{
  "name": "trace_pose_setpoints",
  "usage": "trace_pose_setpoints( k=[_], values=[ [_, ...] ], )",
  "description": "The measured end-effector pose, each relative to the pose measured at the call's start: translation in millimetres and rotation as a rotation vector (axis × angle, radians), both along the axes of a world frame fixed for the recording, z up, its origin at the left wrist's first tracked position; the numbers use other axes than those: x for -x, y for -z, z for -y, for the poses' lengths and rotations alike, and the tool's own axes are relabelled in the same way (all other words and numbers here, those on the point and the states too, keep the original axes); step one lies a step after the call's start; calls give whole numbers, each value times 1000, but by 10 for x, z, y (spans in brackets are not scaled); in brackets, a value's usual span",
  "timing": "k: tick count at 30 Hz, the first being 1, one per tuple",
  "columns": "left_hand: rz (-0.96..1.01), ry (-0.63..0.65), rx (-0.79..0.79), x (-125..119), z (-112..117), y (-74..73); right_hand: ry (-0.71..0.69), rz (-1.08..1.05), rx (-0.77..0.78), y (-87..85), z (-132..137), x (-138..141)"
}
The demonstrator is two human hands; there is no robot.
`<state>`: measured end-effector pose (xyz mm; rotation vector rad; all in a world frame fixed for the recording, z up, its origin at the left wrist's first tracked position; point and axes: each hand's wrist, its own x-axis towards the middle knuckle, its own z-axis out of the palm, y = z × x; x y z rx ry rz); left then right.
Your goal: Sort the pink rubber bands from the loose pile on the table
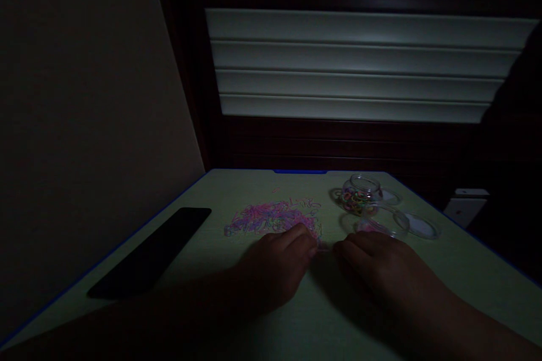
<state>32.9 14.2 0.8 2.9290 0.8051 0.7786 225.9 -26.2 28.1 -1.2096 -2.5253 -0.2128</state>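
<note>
Several small pink and purple rubber bands lie in a loose pile [275,217] on the pale table. My left hand [279,265] is closed at the near right edge of this pile, its fingers pinched together. Across a small gap, my right hand [381,265] is closed too, fingertips toward the left one. A thin pink rubber band [324,248] spans the gap between both sets of fingertips. Just beyond my right hand, a clear open jar [385,220] with some pink bands low inside is partly hidden by it.
A second clear jar [362,194] holds multicoloured bands. Two clear lids, a farther lid [390,196] and a nearer lid [421,227], lie to the right. A dark flat slab [152,254] rests on the left. The table [249,180] has a blue edge; a wall borders its left side.
</note>
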Motion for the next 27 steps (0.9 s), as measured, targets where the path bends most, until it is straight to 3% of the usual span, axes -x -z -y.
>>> trace_pose_setpoints(
  k=[11, 16, 22, 27],
  values=[
    [-10, -8, 14, -3, 2, -4, 10, 41, -76, 24, 5, -33],
    [-4, 0, 13, -4, 6, -4, 50, 86, -183, -7, -4, -47],
    [28, 13, 27, 0, 3, -1, 190, 242, -395, -83, -18, -122],
    [11, 15, 28, 8, 4, -8, 379, 330, -422, -165, -6, -187]
  ],
)
